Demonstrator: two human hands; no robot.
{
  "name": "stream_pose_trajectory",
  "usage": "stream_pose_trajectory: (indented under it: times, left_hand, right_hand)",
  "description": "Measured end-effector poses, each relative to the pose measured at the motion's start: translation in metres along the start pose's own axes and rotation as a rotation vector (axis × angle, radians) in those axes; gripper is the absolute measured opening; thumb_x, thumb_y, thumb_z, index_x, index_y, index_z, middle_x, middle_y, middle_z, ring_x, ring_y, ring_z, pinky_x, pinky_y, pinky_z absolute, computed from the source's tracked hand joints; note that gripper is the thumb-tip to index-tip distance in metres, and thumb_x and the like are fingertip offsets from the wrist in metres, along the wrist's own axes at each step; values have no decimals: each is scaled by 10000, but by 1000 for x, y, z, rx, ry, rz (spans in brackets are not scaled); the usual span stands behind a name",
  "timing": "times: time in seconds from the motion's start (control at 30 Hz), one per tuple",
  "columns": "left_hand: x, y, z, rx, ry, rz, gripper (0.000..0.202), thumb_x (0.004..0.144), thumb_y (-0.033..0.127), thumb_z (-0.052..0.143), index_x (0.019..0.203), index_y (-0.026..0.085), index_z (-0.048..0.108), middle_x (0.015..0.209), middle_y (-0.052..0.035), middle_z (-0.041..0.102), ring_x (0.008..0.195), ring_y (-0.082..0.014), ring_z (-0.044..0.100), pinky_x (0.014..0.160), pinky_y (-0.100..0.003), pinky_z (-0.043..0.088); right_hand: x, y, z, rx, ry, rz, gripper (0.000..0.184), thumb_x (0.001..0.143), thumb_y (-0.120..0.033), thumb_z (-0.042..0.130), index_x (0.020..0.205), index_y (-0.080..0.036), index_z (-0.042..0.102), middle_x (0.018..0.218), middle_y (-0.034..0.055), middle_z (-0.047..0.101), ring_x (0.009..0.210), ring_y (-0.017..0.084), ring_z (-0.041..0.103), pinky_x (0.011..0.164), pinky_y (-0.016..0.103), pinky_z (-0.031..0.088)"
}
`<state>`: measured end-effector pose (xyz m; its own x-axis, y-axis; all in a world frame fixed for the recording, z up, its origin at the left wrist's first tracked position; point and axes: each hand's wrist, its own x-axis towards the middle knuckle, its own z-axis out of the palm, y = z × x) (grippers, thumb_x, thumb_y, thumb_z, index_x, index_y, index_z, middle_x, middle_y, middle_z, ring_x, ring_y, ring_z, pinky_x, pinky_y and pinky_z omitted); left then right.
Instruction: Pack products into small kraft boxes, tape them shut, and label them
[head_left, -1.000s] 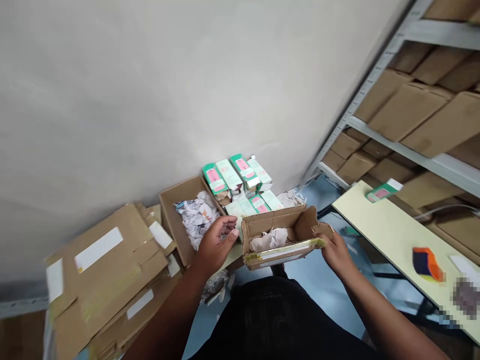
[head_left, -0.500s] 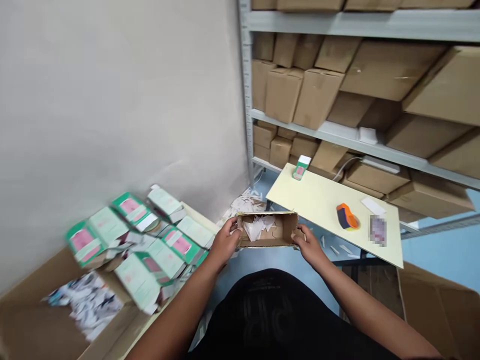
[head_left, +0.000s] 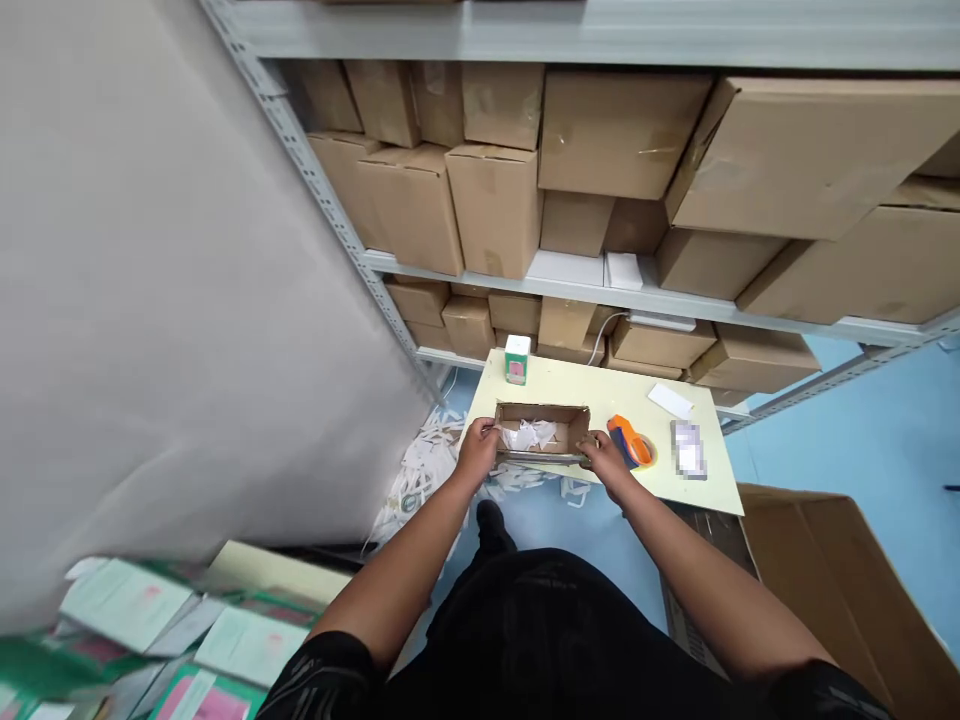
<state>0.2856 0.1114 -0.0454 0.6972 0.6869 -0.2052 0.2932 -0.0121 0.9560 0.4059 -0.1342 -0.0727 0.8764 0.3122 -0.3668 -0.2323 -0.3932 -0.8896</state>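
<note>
I hold a small open cardboard box [head_left: 559, 418] over the near edge of a pale yellow table [head_left: 585, 385]. My left hand [head_left: 478, 452] grips its left end and my right hand [head_left: 604, 463] grips its right end, fingers closed on the walls. Crumpled white paper [head_left: 529, 434] lies inside the box. An orange and blue tape dispenser [head_left: 630, 441] sits on the table just right of my right hand. A small green and white carton [head_left: 517, 359] stands at the table's far left corner.
Metal shelving [head_left: 600, 290] packed with brown cartons rises behind the table. Paper scraps [head_left: 420, 475] litter the blue floor left of the table. A large open carton [head_left: 832, 570] stands at the right. Green and pink product boxes [head_left: 150, 650] lie at the lower left. A white label [head_left: 670, 401] lies on the table.
My view has swung right from the green boxes toward the shelves. Both hands carried the small box across, and it now hangs over the yellow table's near edge.
</note>
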Motion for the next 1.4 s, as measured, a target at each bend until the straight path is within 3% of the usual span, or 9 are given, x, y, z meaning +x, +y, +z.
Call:
stream_pose_trajectory:
  times: [0.2, 0.37, 0.53, 0.63, 0.77, 0.93, 1.13, 1.27, 1.4]
  left_hand:
    - [98, -19, 34, 26, -216, -6, 222, 838, 293, 626, 1034, 187, 624, 1085, -84, 730, 1035, -218, 698, 912, -331, 519]
    - [145, -18, 31, 138, -356, 17, 230, 895, 406, 609, 1003, 206, 645, 1073, -83, 737, 1003, -240, 702, 911, -365, 522]
    - [200, 23, 39, 443, -176, 165, 421, 967, 517, 499, 1228, 200, 590, 1310, -151, 636, 1137, -268, 654, 998, -386, 487]
    - [229, 53, 65, 661, -125, 203, 553, 960, 598, 470, 1336, 197, 530, 1429, -193, 539, 1277, -336, 581, 1037, -431, 460]
    - [254, 73, 102, 953, -183, 118, 694, 838, 596, 655, 1362, 175, 483, 1401, -241, 536, 1261, -405, 589, 1009, -468, 468]
    - [277, 79, 102, 793, -47, 24, 554, 728, 370, 787, 1181, 168, 539, 1227, -228, 652, 1166, -370, 655, 960, -423, 501]
    - [268, 105, 45, 167, 108, -69, 504, 737, 346, 760, 1137, 212, 484, 1088, -89, 669, 899, -216, 684, 722, -327, 592]
    - [212, 113, 30, -158, -65, -53, 434, 773, 374, 706, 1102, 237, 460, 1069, -39, 646, 801, -151, 672, 657, -296, 604]
    - [157, 96, 37, -214, -245, -78, 406, 799, 406, 650, 1091, 248, 415, 1055, -34, 678, 860, -194, 687, 736, -367, 602]
  right_hand:
    - [64, -1, 10, 64, 79, 122, 409, 719, -412, 696, 1102, -276, 642, 1094, 68, 714, 907, 233, 696, 692, 321, 584]
    - [89, -2, 15, 107, 128, 188, 417, 752, -441, 688, 1132, -270, 663, 1150, 82, 716, 961, 237, 699, 740, 321, 591]
    - [88, -8, 11, 4, 179, 169, 477, 828, -550, 616, 1210, -266, 646, 1220, 77, 699, 1054, 258, 675, 834, 378, 579]
    - [82, -12, 3, -40, 185, 111, 463, 852, -553, 595, 1212, -266, 640, 1277, 77, 688, 1124, 267, 661, 906, 389, 556]
    - [73, -14, -14, -104, 175, 73, 431, 842, -511, 622, 1187, -253, 636, 1287, 82, 684, 1137, 273, 663, 988, 414, 513]
    - [67, -16, -42, -154, 140, -12, 383, 831, -526, 636, 1096, -250, 663, 1149, 72, 707, 1051, 273, 676, 908, 405, 529]
    - [79, -52, -58, -141, 125, -97, 285, 852, -492, 618, 983, -246, 676, 992, 54, 717, 903, 248, 666, 861, 391, 523]
    - [96, -92, -35, 75, 64, -86, 414, 868, -591, 593, 1075, -236, 649, 986, 51, 718, 919, 237, 671, 804, 352, 536]
    - [97, -112, -11, 94, 37, -48, 457, 870, -652, 571, 1056, -237, 623, 889, 32, 698, 839, 229, 673, 692, 316, 510]
